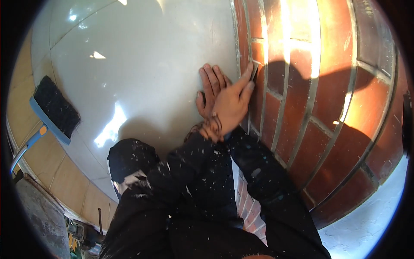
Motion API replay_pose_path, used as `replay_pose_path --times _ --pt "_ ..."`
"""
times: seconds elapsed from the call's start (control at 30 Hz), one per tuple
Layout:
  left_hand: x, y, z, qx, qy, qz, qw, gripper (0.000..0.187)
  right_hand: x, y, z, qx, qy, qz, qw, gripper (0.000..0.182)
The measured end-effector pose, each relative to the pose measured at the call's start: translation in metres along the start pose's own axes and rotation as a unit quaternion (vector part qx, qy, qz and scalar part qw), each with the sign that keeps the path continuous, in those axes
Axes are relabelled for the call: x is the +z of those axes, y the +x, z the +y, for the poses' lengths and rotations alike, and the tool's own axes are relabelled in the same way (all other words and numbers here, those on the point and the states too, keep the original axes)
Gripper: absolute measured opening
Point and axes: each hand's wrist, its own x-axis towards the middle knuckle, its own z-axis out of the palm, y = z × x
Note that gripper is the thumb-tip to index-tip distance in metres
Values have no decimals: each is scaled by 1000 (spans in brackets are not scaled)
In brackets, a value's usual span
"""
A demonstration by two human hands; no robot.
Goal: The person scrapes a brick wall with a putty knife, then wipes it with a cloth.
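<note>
My left hand [232, 105] crosses over my right, its index finger stretched out to touch the edge of the red brick surface [297, 103]. The thumb sits just below, beside a small dark gap in the joint; the other fingers are mostly hidden. A dark band circles that wrist. Partly covered beneath it, my right hand [210, 82] lies flat on the smooth grey tiles [151, 64], fingers extended. I see nothing held in either hand. Both sleeves are black and spotted with pale paint.
A broom head [56, 110] with black bristles and a blue frame lies at the left. Beyond it runs a strip of beige tiles [64, 177]. A white rough surface [371, 224] borders the bricks at lower right. Bright sun patches and shadows cross the bricks.
</note>
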Motion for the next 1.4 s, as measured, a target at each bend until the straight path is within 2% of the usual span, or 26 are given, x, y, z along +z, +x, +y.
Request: replay_pose_path --times 0.07,0.1,0.23,0.27,0.3,0.33,0.4,0.43,0.5,0.53,0.6,0.63,0.67,0.73,0.77,0.87,0.9,0.97,1.0,1.03,1.1,1.13,1.2,1.3,1.33,1.4 --pt "-10 12 12 -125 169 -40 977 51 -1 -9 -2 4 0 -10 1000 67" --pt "5 3 -15 56 310 105 943 51 2 -4 3 0 -1 -7 1000 67" --pt "-4 6 -17 65 337 95 934 52 8 -3 10 -3 -4 -14 1000 66" --pt "-21 14 -8 5 121 -31 992 51 8 -8 11 0 -4 -21 1000 66" --pt "-32 21 -4 -53 -101 -150 982 51 9 -7 12 -1 -4 -23 1000 66" --pt "-31 25 -5 -45 -100 -147 983 51 12 0 17 -5 -7 -17 1000 66" --pt "-23 14 -8 20 36 -70 997 51 16 0 22 -6 -9 -21 1000 66" --pt "-20 8 -10 13 34 -75 997 51 15 -8 20 -1 -8 -29 1000 66" --pt "-19 12 -13 77 117 -17 990 51 14 -7 22 -1 -9 -32 999 66" --pt "-19 20 -14 87 117 -9 989 51 17 4 29 -7 -14 -24 1000 66" --pt "-22 17 -9 9 58 -76 995 52 21 3 33 -7 -15 -29 999 66" --pt "-30 26 -5 -38 -42 -115 992 52 22 -7 30 1 -13 -39 999 66" --pt "-27 13 -3 -46 -45 -120 991 52 21 -14 27 7 -11 -48 999 66" --pt "-16 10 -8 41 97 -36 994 52 26 4 37 -2 -15 -34 999 65" --pt "-14 16 -15 37 -17 -72 997 53 28 10 41 -4 -18 -29 999 65" --pt "-40 42 5 -48 -25 -115 992 58 24 -7 32 7 -12 -49 999 65" --pt "-49 55 4 -42 -23 -111 993 58 21 -3 33 4 -12 -45 999 65" --pt "-72 66 0 -32 -74 35 996 62 13 -8 24 11 -8 -46 999 65" --pt "-92 73 -7 -38 58 64 996 66 14 -2 16 13 -5 -45 999 65" --pt "-116 77 -7 -106 135 60 983 69 5 7 9 9 6 -28 1000 63" --pt "-147 78 -42 -63 260 121 956 70 -1 9 6 8 19 -15 1000 63" --pt "-164 79 -55 -57 265 125 954 70 -2 9 4 13 35 -17 999 62" --pt "-194 74 -79 -23 407 103 907 63 -14 9 -13 23 44 -4 999 60" --pt "-215 68 -99 -25 436 92 895 58 -37 -21 -43 157 173 24 972 53" --pt "-217 66 -100 -22 432 94 897 58 -48 -35 -47 156 168 27 973 53" --pt "-223 54 -98 9 465 106 879 56 -74 -66 -56 248 127 -41 960 52"
